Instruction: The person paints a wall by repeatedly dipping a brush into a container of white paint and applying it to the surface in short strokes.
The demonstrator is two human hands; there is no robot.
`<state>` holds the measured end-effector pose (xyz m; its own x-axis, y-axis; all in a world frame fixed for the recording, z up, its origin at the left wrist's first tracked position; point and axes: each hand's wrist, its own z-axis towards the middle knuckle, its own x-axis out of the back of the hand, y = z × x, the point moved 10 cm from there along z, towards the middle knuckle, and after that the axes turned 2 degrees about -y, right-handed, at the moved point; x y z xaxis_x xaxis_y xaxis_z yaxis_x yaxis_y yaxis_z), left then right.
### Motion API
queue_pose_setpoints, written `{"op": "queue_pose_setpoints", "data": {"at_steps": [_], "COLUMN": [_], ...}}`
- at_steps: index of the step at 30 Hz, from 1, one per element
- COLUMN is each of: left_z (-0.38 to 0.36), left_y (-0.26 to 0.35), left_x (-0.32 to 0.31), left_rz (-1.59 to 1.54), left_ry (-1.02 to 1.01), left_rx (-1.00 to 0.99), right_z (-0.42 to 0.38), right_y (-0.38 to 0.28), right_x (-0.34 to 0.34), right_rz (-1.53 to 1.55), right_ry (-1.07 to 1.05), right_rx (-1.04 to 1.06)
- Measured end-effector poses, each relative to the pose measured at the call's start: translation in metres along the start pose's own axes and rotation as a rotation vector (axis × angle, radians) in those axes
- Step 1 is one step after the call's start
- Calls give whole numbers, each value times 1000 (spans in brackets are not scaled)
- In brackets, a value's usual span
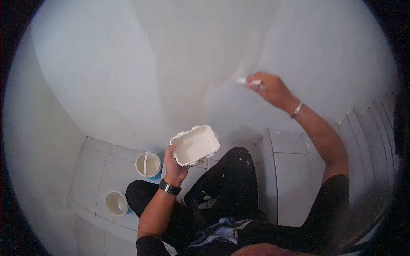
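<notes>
My left hand (174, 167) grips a white rectangular tub (195, 145) by its left side and underside, held over my crossed legs. Pale paint lies inside the tub. Up at the wall (188, 64), my right hand (269, 88) is closed round a small white-tipped brush (249, 82), slightly blurred, whose tip points left at the wall surface. Around it the wall shows a darker, beige-grey patch between whiter areas.
Two round buckets stand on the tiled floor (85, 179) at the left: one with a handle (148, 164), the other (117, 203) nearer me. Tiled steps (292, 170) rise at the right. A side wall (38, 128) bounds the left.
</notes>
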<state>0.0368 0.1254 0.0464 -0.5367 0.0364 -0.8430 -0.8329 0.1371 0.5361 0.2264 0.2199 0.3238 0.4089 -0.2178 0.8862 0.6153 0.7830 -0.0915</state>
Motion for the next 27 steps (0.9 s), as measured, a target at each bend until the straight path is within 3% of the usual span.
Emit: {"op": "queue_pose_setpoints", "data": {"at_steps": [3, 7, 11, 16, 18, 21, 23, 25, 27], "left_z": [2, 4, 3, 0, 3, 2, 1, 3, 4], "left_y": [-4, -6, -5, -2, -4, -2, -4, -3, -3], "left_x": [4, 10, 8, 6, 12, 12, 10, 7, 9], "left_rz": [-2, 4, 38, 31, 21, 27, 41, 40, 44], "left_ry": [5, 10, 9, 38, 48, 54, 56, 22, 30], "left_rx": [14, 25, 8, 21, 15, 12, 27, 10, 17], "right_z": [24, 22, 8, -13, -9, -5, 11, 25, 27], "right_y": [5, -43, -37, -32, -2, 8, 23, 15, -17], "right_x": [69, 125, 99, 3, -26, -25, 16, 70, 111], "right_rz": [-130, -656, -674, -413, -33, 12, 24, -194, -301], "right_ry": [269, 538, 462, 211, -43, -41, 151, 330, 510], "right_rx": [79, 530, 537, 466, 78, 79, 40, 98, 297]}}
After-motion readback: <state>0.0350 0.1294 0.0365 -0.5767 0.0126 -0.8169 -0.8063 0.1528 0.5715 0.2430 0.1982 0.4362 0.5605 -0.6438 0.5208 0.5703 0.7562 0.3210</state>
